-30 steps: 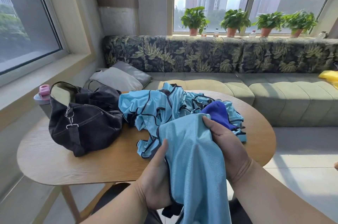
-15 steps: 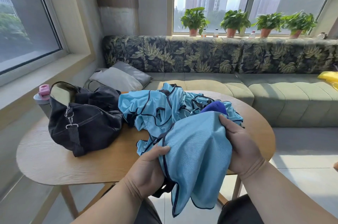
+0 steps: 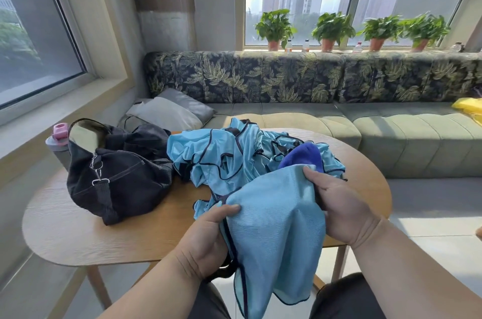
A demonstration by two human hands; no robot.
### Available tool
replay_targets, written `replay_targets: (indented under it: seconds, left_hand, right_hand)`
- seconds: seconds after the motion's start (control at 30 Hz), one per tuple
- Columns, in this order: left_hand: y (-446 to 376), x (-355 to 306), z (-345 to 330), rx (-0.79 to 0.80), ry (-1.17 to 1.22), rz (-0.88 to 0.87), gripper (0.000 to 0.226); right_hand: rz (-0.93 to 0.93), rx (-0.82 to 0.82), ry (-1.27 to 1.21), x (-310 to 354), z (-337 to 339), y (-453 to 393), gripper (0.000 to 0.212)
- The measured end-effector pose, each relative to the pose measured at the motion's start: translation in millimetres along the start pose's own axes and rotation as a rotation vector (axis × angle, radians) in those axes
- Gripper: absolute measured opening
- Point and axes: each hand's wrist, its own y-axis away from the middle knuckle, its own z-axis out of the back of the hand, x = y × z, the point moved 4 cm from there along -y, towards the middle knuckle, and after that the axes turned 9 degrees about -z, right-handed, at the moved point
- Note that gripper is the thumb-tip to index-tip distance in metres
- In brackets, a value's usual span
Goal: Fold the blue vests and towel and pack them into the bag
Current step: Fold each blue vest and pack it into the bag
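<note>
I hold one light blue vest [image 3: 276, 227] with dark trim in front of me, over the near edge of the wooden table [image 3: 109, 235]. My left hand [image 3: 208, 238] grips its left edge and my right hand [image 3: 339, 206] grips its right edge, so the cloth hangs between them. Behind it a crumpled heap of blue vests [image 3: 234, 157] lies on the table, with a dark blue towel [image 3: 302, 157] poking out at its right. The black bag [image 3: 117, 175] sits at the table's left, its mouth facing up.
A grey bottle with a pink lid [image 3: 58, 141] stands behind the bag. A green sofa [image 3: 391, 133] with grey cushions [image 3: 169, 112] runs behind the table, potted plants [image 3: 331, 29] on the sill above. Something yellow [image 3: 468, 107] lies on the sofa's right end.
My hands have moved apart and spread the vest wider. The cloth has been gathered upward, so less of it hangs below the table edge.
</note>
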Motion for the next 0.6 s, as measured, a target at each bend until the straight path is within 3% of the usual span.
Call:
replay_targets:
  seconds: [0.17,0.27,0.37,0.53,0.6]
  left_hand:
    - [-7,-19,8,-0.081,-0.085,-0.172,0.053]
    - [-6,-28,7,-0.099,-0.144,-0.21,0.045]
    - [-6,-32,5,-0.129,-0.152,-0.189,0.042]
    - [-1,-30,4,-0.111,-0.122,-0.101,0.057]
    - [1,-33,4,-0.091,-0.087,-0.113,0.047]
  right_hand:
    - [0.181,-0.089,0.258,20,13,3,0.03]
    - [0.285,-0.095,0.378,34,16,2,0.032]
    - [0.276,-0.038,0.395,37,11,8,0.037]
    - [0.202,0.068,0.091,30,8,15,0.039]
    - [0.158,0.101,-0.052,26,7,12,0.042]
